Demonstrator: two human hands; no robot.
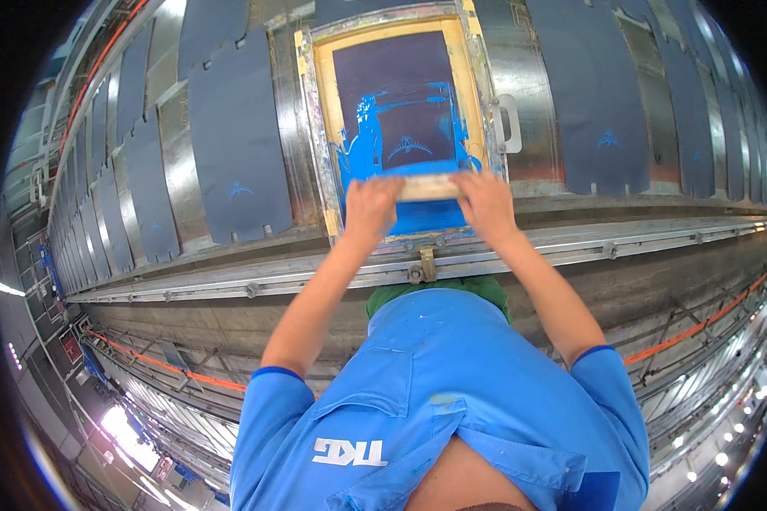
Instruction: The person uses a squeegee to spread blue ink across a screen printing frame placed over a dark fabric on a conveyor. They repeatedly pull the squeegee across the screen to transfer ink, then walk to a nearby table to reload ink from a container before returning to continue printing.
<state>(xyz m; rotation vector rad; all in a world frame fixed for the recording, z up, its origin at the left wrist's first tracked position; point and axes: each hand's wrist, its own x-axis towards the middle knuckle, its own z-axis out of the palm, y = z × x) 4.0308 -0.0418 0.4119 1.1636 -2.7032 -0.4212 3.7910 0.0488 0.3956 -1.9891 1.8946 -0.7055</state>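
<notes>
Both my hands grip a pale wooden squeegee (428, 187) laid across the near part of a screen-printing frame (323, 102). My left hand (372, 207) is closed on its left end, my right hand (485, 204) on its right end. Bright blue ink (426, 219) covers the mesh below the squeegee and streaks up both sides. Farther up, the dark mesh (392, 72) shows a small winged motif. The frame has a metal rim with a yellowish border inside. Slight blur softens the squeegee and fingers.
Dark grey cut fabric panels (234, 128) lie in a row on metal plates to the left; several bear a small blue motif. Another printed panel (601, 102) lies to the right. A metal rail (622, 249) with a clamp (423, 266) runs along the table's near edge, before my body.
</notes>
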